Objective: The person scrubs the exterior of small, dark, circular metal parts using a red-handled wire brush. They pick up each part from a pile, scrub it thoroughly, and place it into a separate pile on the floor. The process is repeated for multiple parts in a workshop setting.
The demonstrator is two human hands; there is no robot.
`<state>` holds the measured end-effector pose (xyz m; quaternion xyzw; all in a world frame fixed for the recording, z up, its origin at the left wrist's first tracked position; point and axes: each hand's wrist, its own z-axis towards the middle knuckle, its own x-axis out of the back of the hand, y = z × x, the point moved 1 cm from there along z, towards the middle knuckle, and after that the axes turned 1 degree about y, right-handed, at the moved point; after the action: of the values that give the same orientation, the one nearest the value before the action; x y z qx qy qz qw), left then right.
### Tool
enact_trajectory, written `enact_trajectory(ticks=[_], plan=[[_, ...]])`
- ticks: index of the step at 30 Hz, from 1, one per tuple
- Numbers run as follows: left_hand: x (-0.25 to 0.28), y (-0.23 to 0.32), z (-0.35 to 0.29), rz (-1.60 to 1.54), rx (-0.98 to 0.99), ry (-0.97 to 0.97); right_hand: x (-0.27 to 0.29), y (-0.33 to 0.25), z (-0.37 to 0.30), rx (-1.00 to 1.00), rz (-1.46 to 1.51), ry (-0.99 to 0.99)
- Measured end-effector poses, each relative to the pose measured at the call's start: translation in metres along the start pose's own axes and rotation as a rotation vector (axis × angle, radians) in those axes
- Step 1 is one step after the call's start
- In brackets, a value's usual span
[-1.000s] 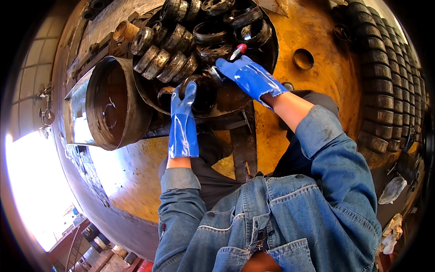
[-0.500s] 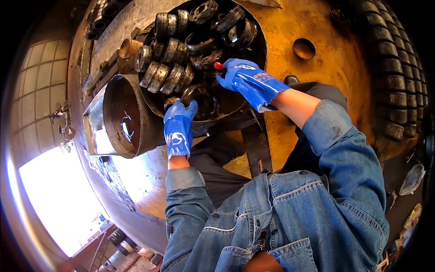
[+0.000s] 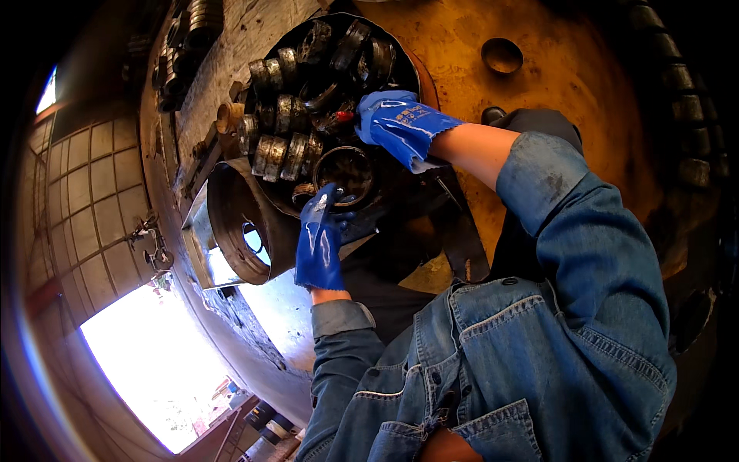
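Observation:
My left hand [image 3: 319, 235], in a blue rubber glove, pinches the near edge of a dark, oily metal ring [image 3: 371, 183]. The ring sits at the near side of a round drum [image 3: 412, 58] heaped with similar rings. Over the drum's right part, my right hand [image 3: 396, 123], gloved the same, is closed round a tool with a red end [image 3: 344, 116]. The rest of that tool is hidden by the glove. Greasy metal rings [image 3: 289, 158] lie in rows beyond my left hand.
An open metal can [image 3: 277, 266] lies on its side left of the drum. A single ring [image 3: 502, 57] rests on the yellow-brown surface at right. Stacked rings [image 3: 683, 112] stand at the far right, with more [image 3: 204, 23] at the upper left.
The view has shifted and turned somewhat. The ring by my left hand now faces up more openly, and my left fingers have turned inward at its edge. The red-ended tool stays in my right hand.

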<state>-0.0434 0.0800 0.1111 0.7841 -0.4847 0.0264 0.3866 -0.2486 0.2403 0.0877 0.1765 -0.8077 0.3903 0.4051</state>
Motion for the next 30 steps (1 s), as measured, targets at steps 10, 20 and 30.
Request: enact_trajectory(ticks=[10, 20, 30], plan=[[-0.006, -0.014, 0.008, 0.153, -0.095, -0.06, -0.007, 0.003, -0.002, 0.058, 0.04, 0.073], [0.002, -0.034, 0.015, 0.146, -0.195, 0.049, -0.006, -0.001, -0.01, 0.132, 0.066, 0.094], [-0.02, -0.001, -0.041, 0.139, -0.208, -0.031, -0.015, -0.001, -0.001, 0.119, 0.159, 0.157]])
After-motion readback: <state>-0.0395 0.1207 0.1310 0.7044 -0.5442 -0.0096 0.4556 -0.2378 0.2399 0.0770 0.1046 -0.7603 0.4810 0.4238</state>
